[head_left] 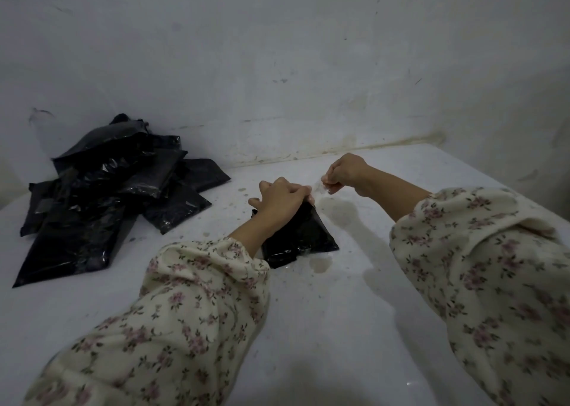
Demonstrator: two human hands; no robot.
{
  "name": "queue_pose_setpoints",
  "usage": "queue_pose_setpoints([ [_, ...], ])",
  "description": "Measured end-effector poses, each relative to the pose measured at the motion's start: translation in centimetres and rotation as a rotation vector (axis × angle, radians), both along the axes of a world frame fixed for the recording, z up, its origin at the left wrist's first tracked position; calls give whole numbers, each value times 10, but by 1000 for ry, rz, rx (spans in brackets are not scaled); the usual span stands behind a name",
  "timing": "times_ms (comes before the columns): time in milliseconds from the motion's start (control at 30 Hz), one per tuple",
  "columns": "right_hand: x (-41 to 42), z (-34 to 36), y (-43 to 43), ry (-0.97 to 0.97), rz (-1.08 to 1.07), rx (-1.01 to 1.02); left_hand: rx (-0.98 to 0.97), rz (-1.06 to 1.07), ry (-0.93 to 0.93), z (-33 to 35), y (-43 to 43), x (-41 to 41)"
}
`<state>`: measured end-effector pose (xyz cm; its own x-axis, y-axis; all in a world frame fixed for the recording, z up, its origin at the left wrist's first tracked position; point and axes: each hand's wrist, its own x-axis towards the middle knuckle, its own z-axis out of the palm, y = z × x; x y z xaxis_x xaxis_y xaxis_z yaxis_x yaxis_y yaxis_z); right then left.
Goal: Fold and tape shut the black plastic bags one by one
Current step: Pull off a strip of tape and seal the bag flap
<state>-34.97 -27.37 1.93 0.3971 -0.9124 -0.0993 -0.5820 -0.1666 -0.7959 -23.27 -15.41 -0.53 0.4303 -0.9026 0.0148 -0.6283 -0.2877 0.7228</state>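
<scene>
1. Tape (320,187), a clear crinkled strip, was what we saw pinched in the right hand (347,173). That hand's fingers were curled tight, its knuckles turned up and its wrist lifted off the table (339,319).
2. We saw the strip run leftward to the fingertips of the left hand (279,203). We could not tell whether that hand held its other end as well.
3. The left hand lay knuckles up, its fingers curled over the far end of a black plastic bag (300,236), gripping it and bearing down on it.
4. We found that bag lying on the table near the middle, between the two forearms, its near corner partly under the left wrist. It looked plump, but the black plastic hid whatever was inside.
5. Both forearms reached forward in cream floral cloth. The left sleeve (185,297) came in from the lower left, and the right sleeve (478,267) came in from the right edge.
6. Well apart to the left, close to the wall (277,66), we saw a pile of black bags (108,189) heaped across one another. They were flat packets with glossy creases, and their contents were hidden too.
7. We noted that the white table carried specks and pale stains just beside the gripped bag, and that the wall behind was scuffed.
</scene>
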Motion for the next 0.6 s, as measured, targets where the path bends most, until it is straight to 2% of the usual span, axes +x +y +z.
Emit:
queue_pose_setpoints([
  [133, 0, 4, 4, -88, 6, 77, 4, 22, 5, 0, -3, -1],
  [600, 6, 4, 4, 19, -64, 31, -68, -34, 44, 4, 0, -12],
])
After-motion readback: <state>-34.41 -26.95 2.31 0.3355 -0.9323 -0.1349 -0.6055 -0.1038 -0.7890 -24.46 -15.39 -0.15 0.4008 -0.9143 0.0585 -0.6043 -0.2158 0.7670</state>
